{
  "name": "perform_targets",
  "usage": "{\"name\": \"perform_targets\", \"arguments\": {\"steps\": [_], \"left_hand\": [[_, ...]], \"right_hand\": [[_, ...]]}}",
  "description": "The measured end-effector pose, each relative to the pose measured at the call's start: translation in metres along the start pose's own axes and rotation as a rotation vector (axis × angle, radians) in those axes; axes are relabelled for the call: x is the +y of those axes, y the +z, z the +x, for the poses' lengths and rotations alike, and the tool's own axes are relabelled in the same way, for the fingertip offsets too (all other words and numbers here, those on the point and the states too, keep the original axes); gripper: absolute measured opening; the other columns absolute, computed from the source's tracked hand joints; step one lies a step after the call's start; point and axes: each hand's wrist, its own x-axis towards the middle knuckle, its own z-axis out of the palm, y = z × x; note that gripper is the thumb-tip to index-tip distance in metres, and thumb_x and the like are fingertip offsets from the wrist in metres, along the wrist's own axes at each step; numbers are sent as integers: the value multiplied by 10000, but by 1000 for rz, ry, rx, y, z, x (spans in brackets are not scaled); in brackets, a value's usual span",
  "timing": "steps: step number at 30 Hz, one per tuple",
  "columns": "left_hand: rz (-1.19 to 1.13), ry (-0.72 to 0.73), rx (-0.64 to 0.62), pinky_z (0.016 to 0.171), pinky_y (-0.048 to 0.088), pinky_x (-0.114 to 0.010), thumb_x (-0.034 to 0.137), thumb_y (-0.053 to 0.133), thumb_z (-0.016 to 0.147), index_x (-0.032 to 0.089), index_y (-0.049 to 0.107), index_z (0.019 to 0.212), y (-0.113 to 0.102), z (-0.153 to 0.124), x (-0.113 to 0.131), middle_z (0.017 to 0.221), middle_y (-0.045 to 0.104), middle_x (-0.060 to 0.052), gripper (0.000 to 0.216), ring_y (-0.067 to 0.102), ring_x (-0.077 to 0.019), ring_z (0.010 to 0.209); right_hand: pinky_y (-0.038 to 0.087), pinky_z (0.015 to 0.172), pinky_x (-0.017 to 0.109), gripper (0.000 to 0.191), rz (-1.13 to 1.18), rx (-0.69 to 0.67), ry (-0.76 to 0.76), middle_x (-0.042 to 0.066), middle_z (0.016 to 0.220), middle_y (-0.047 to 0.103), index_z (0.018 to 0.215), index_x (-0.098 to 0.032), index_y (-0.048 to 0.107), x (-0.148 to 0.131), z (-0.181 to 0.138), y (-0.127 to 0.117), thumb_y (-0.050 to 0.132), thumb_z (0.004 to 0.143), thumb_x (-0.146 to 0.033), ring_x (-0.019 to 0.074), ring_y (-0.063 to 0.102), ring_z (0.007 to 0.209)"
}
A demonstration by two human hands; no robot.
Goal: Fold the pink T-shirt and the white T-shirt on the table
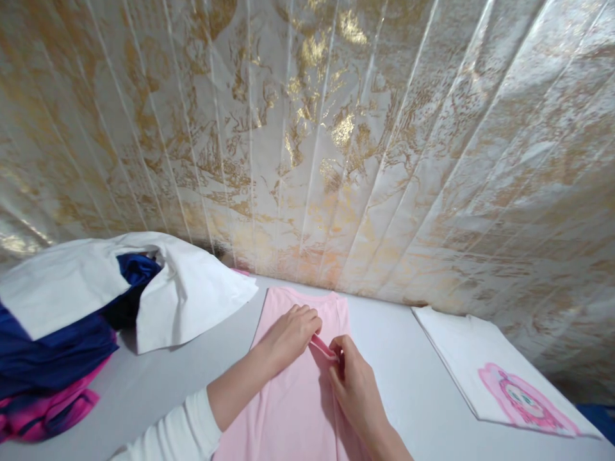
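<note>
A pink shirt [288,410] lies lengthwise on the white table in front of me, its neckline at the far end. My left hand [298,326] rests on its upper part, fingers curled over one end of a raised pink fabric edge [323,347]. Pinching the other end of that edge is my right hand [350,378], thumb and fingers together. Between the two hands the edge stands up from the shirt as a short strip. Part of the shirt is hidden under my hands and left forearm.
At left lies a heap with a white garment [192,301], dark blue cloth [52,352] and pink patterned cloth [57,410]. A folded white shirt [466,346] with a pink print lies at right, a bit of blue cloth [598,419] beyond it. A gold-patterned wall covering [307,160] rises behind the table [398,384].
</note>
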Motion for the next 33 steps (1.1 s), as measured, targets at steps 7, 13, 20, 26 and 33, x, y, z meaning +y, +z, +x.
{"name": "perform_targets", "arguments": {"steps": [7, 13, 20, 26, 33], "left_hand": [[-56, -16, 4, 807, 379, -316, -33, 414, 873, 189, 540, 826, -2, -4, 5, 900, 578, -22, 259, 510, -190, 884], [-169, 4, -5, 787, 416, -236, -58, 449, 741, 191, 493, 846, 4, -17, 26, 912, 573, 1, 274, 524, -148, 871], [-140, -126, 11, 802, 423, -299, 39, 490, 814, 202, 475, 803, 13, -14, 39, 876, 546, -8, 164, 502, -194, 879], [-134, -116, 19, 834, 412, -299, 27, 494, 833, 206, 468, 817, 10, -14, 36, 864, 550, 8, 182, 509, -184, 879], [-137, -122, 17, 760, 426, -273, 44, 483, 843, 213, 458, 820, 5, -17, 35, 868, 560, 8, 172, 526, -179, 866]], "right_hand": [[386, 588, 228, 155, 31, 27, -37, -9, 795, 570, 821, -233, 497, -2, 2, -2, 404, 773, -119, 134, 550, 612], [392, 592, 224, 94, 116, 16, -21, -13, 778, 555, 773, -234, 496, -2, 3, 0, 437, 797, -164, 134, 553, 626], [397, 607, 240, 55, 185, -27, 75, -30, 725, 584, 819, -236, 473, -4, 1, -4, 452, 804, -188, 143, 554, 621], [413, 633, 246, 122, 304, -40, 12, -17, 738, 566, 844, -221, 489, 2, 3, -7, 417, 790, -138, 144, 535, 656], [375, 597, 242, 196, 252, -29, -78, -20, 752, 504, 800, -214, 529, 7, 7, -4, 433, 718, -63, 136, 475, 648]]}}
